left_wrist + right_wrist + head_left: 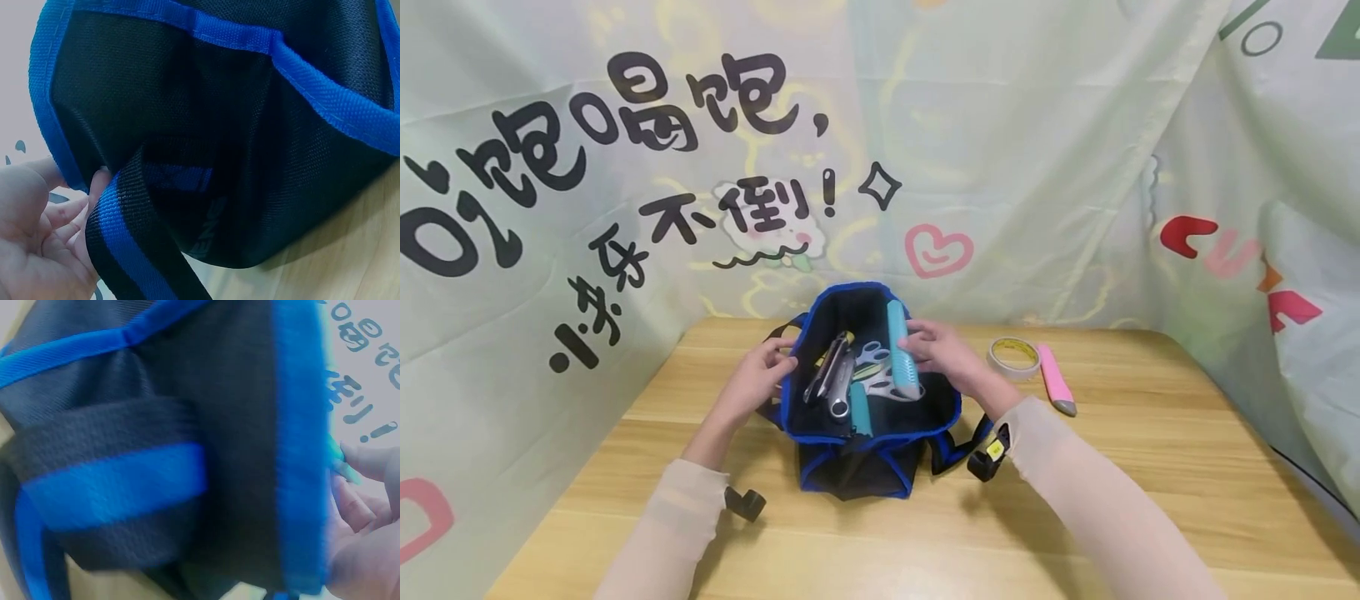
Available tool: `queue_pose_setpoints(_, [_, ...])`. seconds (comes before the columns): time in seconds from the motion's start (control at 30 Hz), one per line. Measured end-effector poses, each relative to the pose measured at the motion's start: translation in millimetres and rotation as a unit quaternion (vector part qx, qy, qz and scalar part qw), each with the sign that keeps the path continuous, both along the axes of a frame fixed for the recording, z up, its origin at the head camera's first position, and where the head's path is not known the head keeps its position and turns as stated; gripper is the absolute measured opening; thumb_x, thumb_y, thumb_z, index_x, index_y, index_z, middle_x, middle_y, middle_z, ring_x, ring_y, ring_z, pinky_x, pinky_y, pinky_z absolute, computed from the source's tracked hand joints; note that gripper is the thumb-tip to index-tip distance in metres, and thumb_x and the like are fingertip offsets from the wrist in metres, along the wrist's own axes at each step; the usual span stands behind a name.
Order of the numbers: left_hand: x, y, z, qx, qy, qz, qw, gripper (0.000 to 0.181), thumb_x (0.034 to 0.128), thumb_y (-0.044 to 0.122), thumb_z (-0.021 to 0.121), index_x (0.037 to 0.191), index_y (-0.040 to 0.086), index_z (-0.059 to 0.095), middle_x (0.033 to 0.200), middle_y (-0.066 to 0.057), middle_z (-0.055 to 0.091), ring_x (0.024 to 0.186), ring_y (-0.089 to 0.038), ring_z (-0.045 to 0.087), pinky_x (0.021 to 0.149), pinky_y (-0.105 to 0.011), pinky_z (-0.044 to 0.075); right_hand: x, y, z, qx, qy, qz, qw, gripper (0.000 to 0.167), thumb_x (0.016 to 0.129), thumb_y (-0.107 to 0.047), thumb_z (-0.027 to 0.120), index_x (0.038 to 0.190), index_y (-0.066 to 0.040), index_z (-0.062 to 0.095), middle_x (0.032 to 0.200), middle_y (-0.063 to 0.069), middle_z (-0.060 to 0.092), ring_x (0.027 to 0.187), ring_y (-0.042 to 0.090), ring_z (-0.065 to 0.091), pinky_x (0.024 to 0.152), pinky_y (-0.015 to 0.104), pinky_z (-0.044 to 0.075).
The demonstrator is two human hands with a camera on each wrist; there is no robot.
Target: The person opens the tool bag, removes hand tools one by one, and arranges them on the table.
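A black tool bag (859, 468) with blue trim stands open-topped on the table. My left hand (751, 382) grips its left rim, thumb inside; in the left wrist view the fingers (65, 215) lie beside the black-and-blue strap (119, 212). Over the bag's right side, my right hand (951, 357) pinches a teal utility knife (898, 346), held nearly upright with its grey end down. In the right wrist view the bag's side hides most of that knife. Inside the bag lie a wrench (842, 385), scissors (872, 353), a dark-and-silver tool (827, 371) and another teal object (860, 408).
Right of the bag, a roll of tape (1014, 358) lies on the wooden table (1150, 467), beside a pink utility knife (1057, 379) with a grey end. A strap (958, 454) hangs at the bag's right side. Printed cloth (1037, 150) hangs behind the table.
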State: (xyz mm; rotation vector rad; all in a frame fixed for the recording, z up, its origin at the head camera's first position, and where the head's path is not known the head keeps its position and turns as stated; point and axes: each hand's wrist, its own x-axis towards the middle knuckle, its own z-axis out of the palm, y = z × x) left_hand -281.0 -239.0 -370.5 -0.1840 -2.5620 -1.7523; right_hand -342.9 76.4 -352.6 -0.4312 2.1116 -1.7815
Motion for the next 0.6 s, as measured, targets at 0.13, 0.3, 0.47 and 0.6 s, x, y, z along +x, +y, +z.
queue_pose_setpoints(0.13, [2.6,0.8,4.0,-0.006,0.004,0.001,1.0000,0.042,0.0988,0.014,0.056,0.138,0.001,0.048,0.098,-0.021,0.061,0.078,-0.022,0.063,0.066,-0.039,0.058,-0.3,15,8.6,-0.013,0.008,-0.009,0.9998,0.051,0.099,-0.018,0.058,0.142,0.001,0.040,0.127,0.022,0.053,0.109,0.033,0.060,0.092,0.043,0.051])
queue_pose_setpoints(0.3, [5.8,1.8,11.1,0.002,-0.003,-0.001,1.0000,0.043,0.0993,0.011,0.055,0.139,-0.003,0.046,0.102,-0.025,0.060,0.078,-0.021,0.063,0.066,-0.038,0.058,-2.9,40,16.1,-0.012,0.005,-0.031,0.9994,0.052,0.099,-0.016,0.058,0.143,0.002,0.039,0.126,0.024,0.052,0.101,0.027,0.062,0.090,0.040,0.052])
queue_pose_setpoints(0.47, [-0.2,-4.2,1.7,0.005,0.006,0.007,0.9999,0.043,0.0991,0.013,0.055,0.138,-0.003,0.046,0.100,-0.020,0.061,0.077,-0.019,0.062,0.065,-0.036,0.058,-6.0,71,16.8,0.003,0.002,-0.048,0.9989,0.056,0.099,-0.018,0.058,0.147,0.000,0.036,0.133,0.026,0.046,0.110,0.032,0.058,0.095,0.044,0.048])
queue_pose_setpoints(0.6, [-0.4,-4.9,1.8,0.002,0.014,0.015,0.9998,0.042,0.0985,0.012,0.055,0.137,-0.003,0.048,0.099,-0.020,0.060,0.071,-0.019,0.063,0.062,-0.035,0.058,-7.0,98,16.8,0.027,0.006,-0.070,0.9972,0.060,0.099,-0.022,0.058,0.150,0.000,0.033,0.135,0.027,0.045,0.113,0.036,0.055,0.097,0.044,0.047])
